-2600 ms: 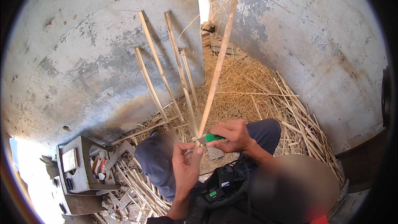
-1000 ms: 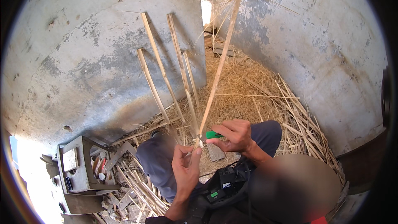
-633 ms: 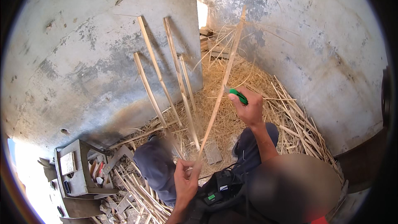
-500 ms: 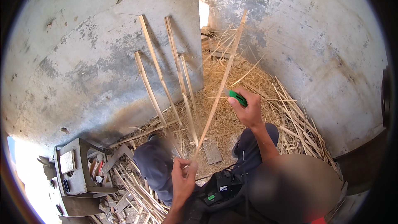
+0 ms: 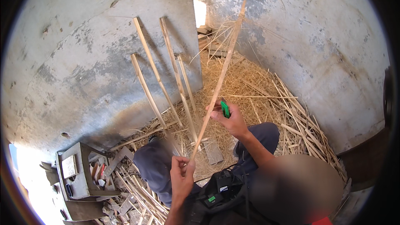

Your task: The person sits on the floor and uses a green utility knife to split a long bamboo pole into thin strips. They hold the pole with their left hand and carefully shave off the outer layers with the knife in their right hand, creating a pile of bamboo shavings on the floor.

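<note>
My left hand (image 5: 182,174) grips the near end of a long thin bamboo strip (image 5: 221,75), which slants up and away toward the far wall. My right hand (image 5: 230,119) is closed on a green-handled knife (image 5: 225,109) and rests against the strip about a third of the way up from my left hand. Both hands are above my knees in dark blue trousers (image 5: 155,164). A black device (image 5: 216,191) hangs at my chest.
Several split bamboo slats (image 5: 160,79) lean on the grey concrete wall (image 5: 75,66) at the left. Shavings and straw-like scraps (image 5: 258,91) cover the floor ahead. A small flat board (image 5: 213,152) lies between my knees. A grey metal box (image 5: 75,175) with scrap stands at lower left.
My right hand with the knife rode up the strip, away from my left hand, and has now come partway back down. The left hand kept its grip on the near end.
</note>
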A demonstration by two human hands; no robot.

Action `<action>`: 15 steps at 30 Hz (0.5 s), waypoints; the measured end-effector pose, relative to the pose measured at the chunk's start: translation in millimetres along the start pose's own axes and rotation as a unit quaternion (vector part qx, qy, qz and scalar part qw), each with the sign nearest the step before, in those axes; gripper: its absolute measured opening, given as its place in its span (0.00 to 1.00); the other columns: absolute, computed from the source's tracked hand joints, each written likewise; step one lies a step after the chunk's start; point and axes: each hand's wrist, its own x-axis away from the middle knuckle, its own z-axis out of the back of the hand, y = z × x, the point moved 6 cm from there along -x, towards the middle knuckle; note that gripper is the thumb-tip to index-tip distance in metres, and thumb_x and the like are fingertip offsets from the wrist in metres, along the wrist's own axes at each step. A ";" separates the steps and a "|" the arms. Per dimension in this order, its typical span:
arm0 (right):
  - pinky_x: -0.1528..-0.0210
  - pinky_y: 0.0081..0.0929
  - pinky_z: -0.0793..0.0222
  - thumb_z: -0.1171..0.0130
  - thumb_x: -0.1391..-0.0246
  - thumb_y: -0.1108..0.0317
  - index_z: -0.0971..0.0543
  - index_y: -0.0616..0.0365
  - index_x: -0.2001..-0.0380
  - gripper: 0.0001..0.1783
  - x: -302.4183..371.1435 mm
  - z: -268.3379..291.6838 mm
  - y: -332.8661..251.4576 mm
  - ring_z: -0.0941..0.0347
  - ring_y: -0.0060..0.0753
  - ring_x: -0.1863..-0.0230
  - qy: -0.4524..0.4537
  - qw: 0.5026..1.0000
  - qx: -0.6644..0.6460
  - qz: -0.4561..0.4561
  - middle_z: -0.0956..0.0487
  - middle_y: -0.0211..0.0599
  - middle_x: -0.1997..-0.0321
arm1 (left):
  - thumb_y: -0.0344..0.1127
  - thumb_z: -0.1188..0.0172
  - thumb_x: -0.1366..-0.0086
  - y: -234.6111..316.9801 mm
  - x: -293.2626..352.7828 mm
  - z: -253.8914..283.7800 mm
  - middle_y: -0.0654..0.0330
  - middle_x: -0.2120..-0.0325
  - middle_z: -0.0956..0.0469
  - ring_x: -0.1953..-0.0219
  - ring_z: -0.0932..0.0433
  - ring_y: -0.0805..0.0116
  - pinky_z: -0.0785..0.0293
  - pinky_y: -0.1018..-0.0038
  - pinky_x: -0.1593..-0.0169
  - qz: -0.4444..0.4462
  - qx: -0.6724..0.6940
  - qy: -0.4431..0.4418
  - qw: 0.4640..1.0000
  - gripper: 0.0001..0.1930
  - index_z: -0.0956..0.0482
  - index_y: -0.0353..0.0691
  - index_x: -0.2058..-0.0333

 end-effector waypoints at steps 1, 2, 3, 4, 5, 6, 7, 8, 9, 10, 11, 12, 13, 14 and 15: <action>0.44 0.30 0.21 0.32 0.33 0.67 0.17 0.66 0.46 0.18 0.2 0.5 1.7 0.16 0.26 0.52 -0.001 1.000 -0.017 -0.002 0.12 0.37 0.53 | 0.34 0.43 0.21 1.9 -0.9 -0.9 0.64 0.66 0.23 0.66 0.26 0.81 0.30 0.81 0.64 0.002 -0.014 -0.009 1.000 0.09 0.31 0.37 0.51; 0.44 0.30 0.21 0.31 0.34 0.67 0.17 0.66 0.46 0.17 0.7 0.4 2.6 0.16 0.27 0.52 -0.008 1.000 -0.005 -0.004 0.12 0.37 0.53 | 0.35 0.44 0.20 5.1 -2.3 -1.5 0.63 0.66 0.22 0.66 0.25 0.81 0.29 0.81 0.64 0.004 -0.028 -0.016 0.999 0.10 0.30 0.37 0.49; 0.44 0.30 0.22 0.31 0.34 0.67 0.17 0.66 0.46 0.17 1.6 0.9 3.2 0.16 0.27 0.52 -0.014 1.000 0.006 -0.006 0.12 0.37 0.54 | 0.37 0.43 0.21 7.7 -4.4 -2.0 0.59 0.65 0.20 0.66 0.23 0.75 0.27 0.77 0.62 0.020 -0.063 -0.038 0.997 0.13 0.30 0.35 0.47; 0.44 0.30 0.22 0.31 0.34 0.67 0.17 0.66 0.47 0.17 2.4 0.6 3.7 0.16 0.27 0.52 -0.021 1.000 0.018 -0.008 0.12 0.38 0.54 | 0.39 0.42 0.21 11.8 -7.7 -1.4 0.54 0.63 0.19 0.66 0.20 0.70 0.26 0.73 0.61 0.036 -0.097 -0.060 0.993 0.16 0.29 0.34 0.45; 0.44 0.30 0.22 0.31 0.34 0.66 0.16 0.65 0.47 0.17 3.7 -0.4 3.3 0.16 0.27 0.52 -0.015 0.999 0.029 -0.012 0.12 0.37 0.55 | 0.40 0.42 0.22 13.8 -10.2 -2.1 0.50 0.62 0.17 0.66 0.18 0.65 0.24 0.69 0.60 0.054 -0.130 -0.081 0.987 0.19 0.29 0.32 0.43; 0.45 0.29 0.22 0.31 0.34 0.66 0.16 0.65 0.47 0.17 5.2 -2.8 1.2 0.16 0.26 0.52 -0.009 0.999 0.039 -0.016 0.12 0.37 0.55 | 0.41 0.42 0.22 18.2 -13.8 -3.2 0.48 0.62 0.17 0.65 0.17 0.60 0.23 0.66 0.59 0.025 -0.156 -0.086 0.984 0.20 0.29 0.32 0.42; 0.45 0.29 0.22 0.30 0.35 0.66 0.16 0.65 0.47 0.18 6.7 -4.8 -0.7 0.16 0.26 0.53 -0.003 0.999 0.049 -0.021 0.12 0.37 0.56 | 0.43 0.42 0.22 21.7 -17.4 -4.7 0.47 0.61 0.17 0.64 0.17 0.56 0.23 0.64 0.58 -0.004 -0.181 -0.091 0.979 0.21 0.29 0.32 0.41; 0.45 0.29 0.22 0.31 0.35 0.66 0.16 0.65 0.47 0.17 7.1 -7.4 -3.2 0.16 0.26 0.53 -0.011 0.998 0.055 -0.024 0.12 0.37 0.56 | 0.44 0.42 0.22 27.4 -21.8 -7.3 0.46 0.61 0.16 0.63 0.16 0.52 0.22 0.61 0.56 -0.034 -0.205 -0.095 0.974 0.22 0.29 0.32 0.40; 0.46 0.29 0.22 0.31 0.35 0.66 0.16 0.64 0.47 0.17 7.5 -9.7 -5.5 0.16 0.27 0.54 -0.018 0.998 0.060 -0.027 0.12 0.37 0.57 | 0.44 0.41 0.22 32.9 -25.4 -10.3 0.46 0.61 0.16 0.63 0.16 0.51 0.22 0.61 0.55 -0.045 -0.207 -0.100 0.972 0.22 0.28 0.33 0.41; 0.46 0.28 0.22 0.31 0.35 0.66 0.16 0.64 0.47 0.17 7.6 -11.7 -6.2 0.16 0.27 0.54 -0.026 0.997 0.065 -0.030 0.12 0.36 0.57 | 0.44 0.41 0.22 40.5 -28.5 -14.1 0.46 0.62 0.17 0.62 0.16 0.50 0.22 0.61 0.54 -0.057 -0.209 -0.105 0.970 0.21 0.27 0.33 0.41; 0.47 0.28 0.22 0.31 0.35 0.65 0.16 0.64 0.47 0.17 7.8 -13.1 -5.8 0.16 0.26 0.55 -0.026 0.998 0.061 -0.022 0.12 0.36 0.57 | 0.44 0.40 0.22 48.3 -31.1 -18.2 0.46 0.62 0.17 0.62 0.15 0.49 0.22 0.60 0.54 -0.068 -0.212 -0.111 0.968 0.21 0.27 0.34 0.42; 0.48 0.28 0.22 0.31 0.35 0.65 0.16 0.64 0.47 0.18 8.0 -14.6 -4.3 0.16 0.25 0.55 -0.026 0.998 0.056 -0.014 0.12 0.36 0.57 | 0.44 0.41 0.22 54.9 -34.2 -21.4 0.46 0.64 0.17 0.63 0.16 0.50 0.23 0.60 0.55 -0.067 -0.208 -0.103 0.970 0.20 0.26 0.34 0.44; 0.49 0.28 0.22 0.31 0.35 0.65 0.16 0.65 0.47 0.18 8.1 -15.2 -4.0 0.16 0.25 0.56 -0.025 0.998 0.051 -0.007 0.12 0.35 0.57 | 0.44 0.41 0.22 61.2 -36.9 -25.3 0.47 0.65 0.18 0.64 0.17 0.51 0.23 0.60 0.56 -0.065 -0.204 -0.094 0.972 0.18 0.25 0.34 0.45; 0.50 0.28 0.21 0.30 0.36 0.64 0.16 0.65 0.47 0.19 8.1 -15.9 -5.2 0.16 0.25 0.56 -0.036 0.995 0.098 -0.012 0.12 0.36 0.57 | 0.44 0.42 0.21 64.4 -38.6 -26.4 0.47 0.67 0.18 0.65 0.17 0.52 0.24 0.60 0.57 -0.064 -0.200 -0.085 0.974 0.17 0.24 0.34 0.47; 0.51 0.29 0.21 0.30 0.37 0.63 0.16 0.65 0.48 0.20 8.9 -15.6 -8.0 0.15 0.26 0.57 -0.046 0.988 0.144 -0.017 0.12 0.37 0.58 | 0.44 0.43 0.21 59.7 -40.8 -26.1 0.48 0.69 0.19 0.66 0.19 0.52 0.25 0.59 0.58 -0.052 -0.196 -0.090 0.975 0.17 0.25 0.34 0.48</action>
